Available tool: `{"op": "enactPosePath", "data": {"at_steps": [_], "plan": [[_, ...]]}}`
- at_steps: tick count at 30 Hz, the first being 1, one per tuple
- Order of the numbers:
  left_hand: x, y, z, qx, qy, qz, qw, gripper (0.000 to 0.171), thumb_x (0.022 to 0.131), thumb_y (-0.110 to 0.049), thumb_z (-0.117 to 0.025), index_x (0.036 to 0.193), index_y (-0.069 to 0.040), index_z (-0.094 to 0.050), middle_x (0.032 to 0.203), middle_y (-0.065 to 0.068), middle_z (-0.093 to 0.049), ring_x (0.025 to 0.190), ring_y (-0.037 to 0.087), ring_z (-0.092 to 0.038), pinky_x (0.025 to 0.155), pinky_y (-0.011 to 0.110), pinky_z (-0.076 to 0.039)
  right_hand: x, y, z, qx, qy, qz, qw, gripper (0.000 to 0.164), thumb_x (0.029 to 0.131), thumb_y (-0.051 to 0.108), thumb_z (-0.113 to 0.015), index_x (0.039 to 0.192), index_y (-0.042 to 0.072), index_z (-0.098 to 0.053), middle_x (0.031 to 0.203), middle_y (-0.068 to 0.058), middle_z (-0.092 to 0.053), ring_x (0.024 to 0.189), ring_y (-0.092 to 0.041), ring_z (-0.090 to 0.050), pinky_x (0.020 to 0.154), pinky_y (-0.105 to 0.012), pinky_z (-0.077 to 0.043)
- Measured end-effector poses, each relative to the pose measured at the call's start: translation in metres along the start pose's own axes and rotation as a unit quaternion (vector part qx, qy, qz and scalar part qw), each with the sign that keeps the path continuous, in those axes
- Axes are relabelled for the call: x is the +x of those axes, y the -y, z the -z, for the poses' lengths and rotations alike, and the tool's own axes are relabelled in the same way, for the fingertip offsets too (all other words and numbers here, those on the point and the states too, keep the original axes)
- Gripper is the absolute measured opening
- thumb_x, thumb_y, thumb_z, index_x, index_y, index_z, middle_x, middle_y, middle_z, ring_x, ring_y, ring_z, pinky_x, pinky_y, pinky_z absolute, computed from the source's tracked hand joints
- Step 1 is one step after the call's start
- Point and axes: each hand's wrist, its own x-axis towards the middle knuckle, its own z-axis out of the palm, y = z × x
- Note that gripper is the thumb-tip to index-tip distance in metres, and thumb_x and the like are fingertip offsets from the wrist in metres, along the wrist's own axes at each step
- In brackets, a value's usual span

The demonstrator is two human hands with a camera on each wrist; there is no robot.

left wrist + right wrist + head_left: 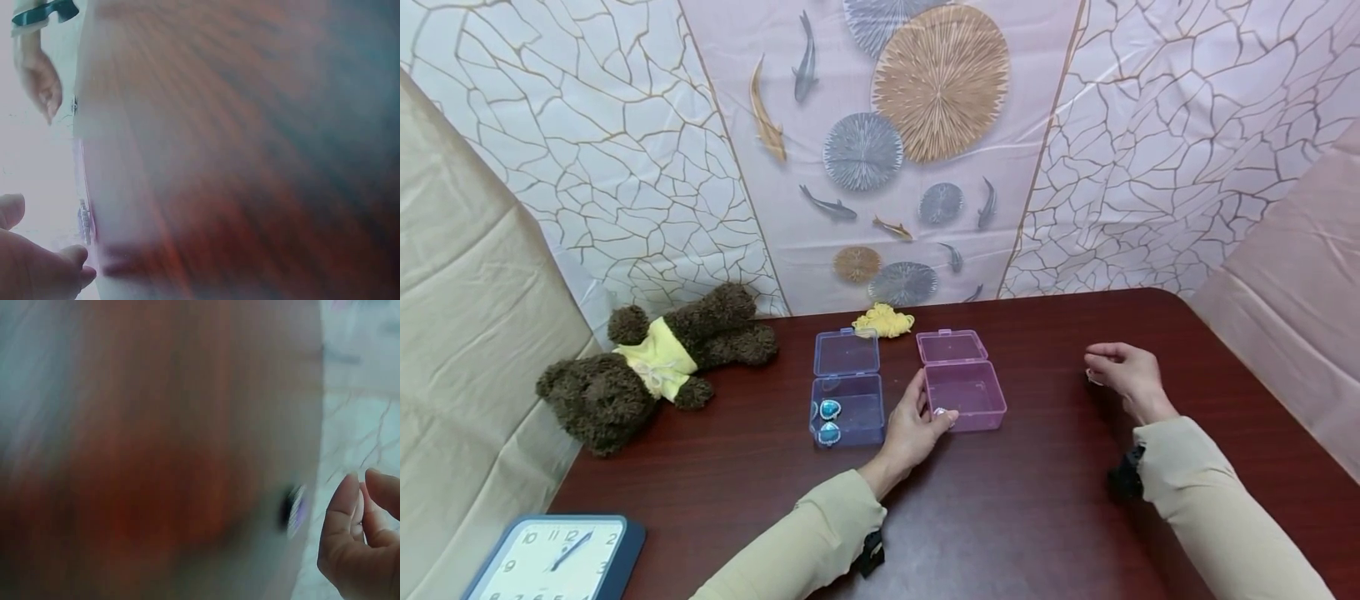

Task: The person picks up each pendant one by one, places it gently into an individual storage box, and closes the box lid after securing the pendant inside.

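Note:
My left hand (pixel 912 429) grips the front left corner of a clear pink plastic box (pixel 970 392), thumb in front, fingers along its side. Beside the thumb shows a small sparkling jewel (pixel 941 412); I cannot tell if it lies inside. To the right, my right hand (pixel 1131 377) hovers with loosely bent fingers, thumb and fingertip slightly apart. Just under them is a small trinket with a purple stone and glittering rim (pixel 296 511), apparently on the table and apart from the fingers. A clear blue box (pixel 857 408) stands left of the left hand, lid open, with blue heart-shaped jewels (pixel 830 409) inside.
A brown teddy bear (pixel 602 400) in a yellow top lies at the left. Yellow yarn (pixel 883 320) sits behind the boxes near the table's back edge. A blue-framed clock (pixel 553 558) occupies the front left corner. Patterned cloth (pixel 865 233) hangs behind the dark red table (pixel 1015 517).

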Motion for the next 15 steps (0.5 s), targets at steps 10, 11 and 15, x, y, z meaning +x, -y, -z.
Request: {"op": "enactPosePath", "data": {"at_steps": [10, 11, 15], "plan": [[0.001, 0.003, 0.000, -0.021, 0.007, -0.012, 0.9997, 0.080, 0.084, 0.004, -0.067, 0.152, 0.003, -0.024, 0.157, 0.023, -0.032, 0.144, 0.040, -0.034, 0.118, 0.050, -0.030, 0.000, -0.020, 0.015, -0.057, -0.032, -0.050, 0.997, 0.047, 0.095, 0.008, -0.059, 0.129, -0.021, -0.045, 0.064, 0.023, -0.052, 0.054, 0.008, -0.059, 0.057, -0.015, -0.057], [0.001, 0.003, 0.000, -0.020, 0.007, -0.012, 0.9997, 0.080, 0.084, 0.004, -0.067, 0.152, 0.003, -0.024, 0.157, 0.023, -0.032, 0.144, 0.040, -0.034, 0.118, 0.050, -0.030, 0.000, -0.020, 0.015, -0.067, -0.032, -0.054, 0.996, 0.048, 0.094, 0.009, -0.059, 0.129, -0.020, -0.045, 0.064, 0.023, -0.052, 0.054, 0.008, -0.059, 0.057, -0.015, -0.058], [0.000, 0.003, 0.000, -0.019, 0.007, -0.011, 0.9997, 0.080, 0.084, 0.004, -0.068, 0.152, 0.003, -0.024, 0.157, 0.024, -0.032, 0.144, 0.040, -0.034, 0.118, 0.051, -0.031, 0.000, -0.021, 0.014, -0.100, -0.035, -0.062, 0.992, 0.049, 0.094, 0.014, -0.062, 0.128, -0.018, -0.047, 0.069, 0.016, -0.055, 0.053, 0.006, -0.059, 0.056, -0.018, -0.058]]}}
